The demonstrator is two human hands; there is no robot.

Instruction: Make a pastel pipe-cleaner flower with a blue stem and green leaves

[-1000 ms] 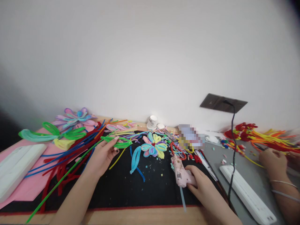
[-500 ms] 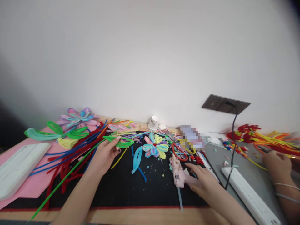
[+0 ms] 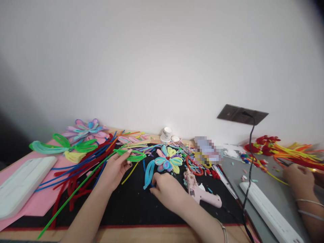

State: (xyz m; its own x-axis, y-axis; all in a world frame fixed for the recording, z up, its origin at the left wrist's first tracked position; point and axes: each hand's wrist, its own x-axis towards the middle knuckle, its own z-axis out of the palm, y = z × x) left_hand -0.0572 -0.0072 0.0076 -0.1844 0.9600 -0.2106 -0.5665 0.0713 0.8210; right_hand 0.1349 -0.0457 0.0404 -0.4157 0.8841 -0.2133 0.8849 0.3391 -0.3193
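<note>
My left hand (image 3: 117, 168) pinches a green pipe-cleaner leaf (image 3: 138, 156); a long green stem (image 3: 76, 192) slants beneath that hand to the table's front edge. My right hand (image 3: 168, 190) is curled down on the black mat, its fingertips closed at a blue pipe cleaner beside the light-blue pipe-cleaner leaf (image 3: 150, 172). The fingers partly hide what they grip. Just beyond lies a multicoloured pipe-cleaner flower (image 3: 168, 159). To the right of my right hand a pink glue gun (image 3: 206, 197) rests on its side.
At left, a green-leaved piece (image 3: 87, 145) and a pastel flower (image 3: 87, 130) lie near a white box (image 3: 24, 189). A small cup (image 3: 166, 134) stands by the wall. At right are a power strip (image 3: 273, 212), a hanging cord (image 3: 249, 172) and another person's hand (image 3: 300, 179).
My right hand has left the glue gun and moved left to the blue pipe cleaner. The glue gun has turned, its handle now pointing right. My left hand still holds the green leaf.
</note>
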